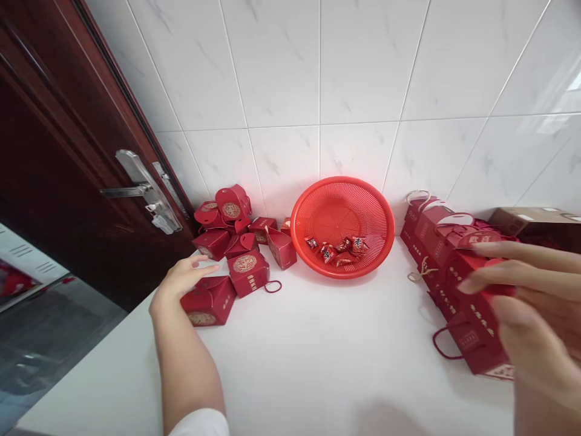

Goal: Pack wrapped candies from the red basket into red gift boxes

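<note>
Head view: white tabletop (327, 345) against tiled wall (281, 66), left grip (177, 280) spread, right grip (529, 339) unclear.

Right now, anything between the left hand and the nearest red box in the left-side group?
Nothing visible: the left hand is right at that red box's far-left side; contact is unclear. The gold-emblem box stands to its right, not between them.

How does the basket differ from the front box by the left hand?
The basket is round; the box is angular. The basket is larger than the box. The basket is bright orange-red and perforated, the box darker red and gold-printed. Both rest on the white table.
</note>
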